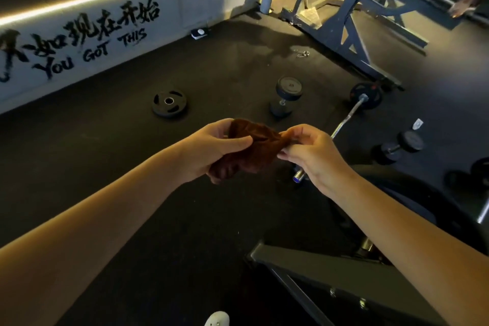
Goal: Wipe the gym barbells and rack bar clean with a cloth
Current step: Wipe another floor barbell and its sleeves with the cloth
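Soft brown cloth [254, 148]; shiny metal barbell [352, 111]; matt rubber floor [132, 167].

Single head-worn wide view, angled down, close over gym floor [211, 66]

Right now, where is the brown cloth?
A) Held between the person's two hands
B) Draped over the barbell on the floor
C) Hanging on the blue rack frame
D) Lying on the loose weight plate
A: the left hand grips one side of the cloth and the right hand pinches its other edge, while the barbell lies on the floor beyond.
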